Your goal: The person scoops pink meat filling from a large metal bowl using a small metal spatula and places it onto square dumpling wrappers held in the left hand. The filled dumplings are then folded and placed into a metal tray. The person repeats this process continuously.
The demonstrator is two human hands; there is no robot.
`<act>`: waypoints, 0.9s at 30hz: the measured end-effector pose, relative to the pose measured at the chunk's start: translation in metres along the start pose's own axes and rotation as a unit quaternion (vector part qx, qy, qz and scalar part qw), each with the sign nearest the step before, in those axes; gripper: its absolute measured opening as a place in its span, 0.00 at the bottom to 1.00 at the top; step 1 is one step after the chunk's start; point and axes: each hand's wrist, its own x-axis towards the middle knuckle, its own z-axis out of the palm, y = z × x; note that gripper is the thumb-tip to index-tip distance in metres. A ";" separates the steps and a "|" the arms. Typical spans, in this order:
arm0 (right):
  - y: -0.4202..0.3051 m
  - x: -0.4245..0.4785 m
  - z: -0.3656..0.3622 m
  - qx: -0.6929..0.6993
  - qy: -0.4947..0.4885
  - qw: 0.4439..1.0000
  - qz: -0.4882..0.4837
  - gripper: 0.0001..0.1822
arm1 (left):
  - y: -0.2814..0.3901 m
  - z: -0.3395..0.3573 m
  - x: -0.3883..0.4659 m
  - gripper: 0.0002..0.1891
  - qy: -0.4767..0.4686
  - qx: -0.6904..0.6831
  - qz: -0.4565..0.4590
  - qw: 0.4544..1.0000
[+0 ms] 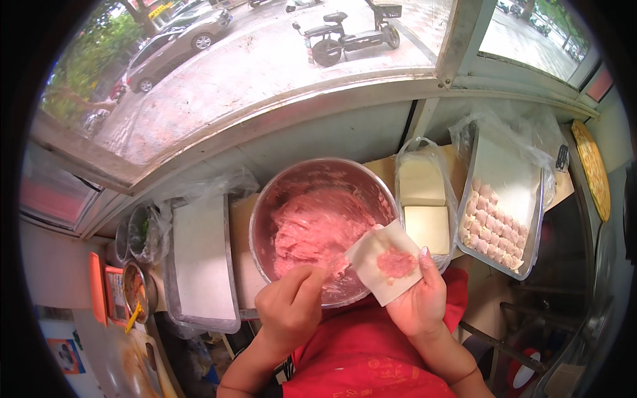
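A large metal bowl [255, 219] of pink minced meat [318, 224] stands before me. My left hand [293, 303] is closed at the bowl's near edge, its fingers bent; a tool in it, if any, cannot be made out, though a bit of meat shows just beyond the fingertips. My right hand [420, 301] holds a square dough wrapper [371, 258] flat on palm and fingers, thumb at its edge, with a smear of meat [396, 263] on it. Stacked dough wrappers [426, 230] lie in a plastic bag right of the bowl.
Filled dumplings [492, 229] sit in rows on a metal tray [539, 219] at the right. A lined tray [204, 258] lies left of the bowl. Farther left are a small metal bowl [153, 293] with a yellow-handled utensil [133, 318] and bagged greens [144, 229]. A window frame runs behind.
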 end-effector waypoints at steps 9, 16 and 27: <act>0.003 -0.004 0.003 0.016 0.043 0.999 0.020 0.33 | -0.008 0.005 -0.001 0.13 -0.041 -0.062 0.054 0.996; -0.003 -0.003 -0.003 0.037 0.003 0.999 -0.020 0.33 | -0.008 0.002 0.000 0.12 -0.027 -0.128 0.033 0.991; -0.011 -0.002 -0.012 0.061 -0.019 0.996 -0.063 0.33 | -0.032 -0.030 -0.002 0.07 -0.241 -0.027 -0.182 0.953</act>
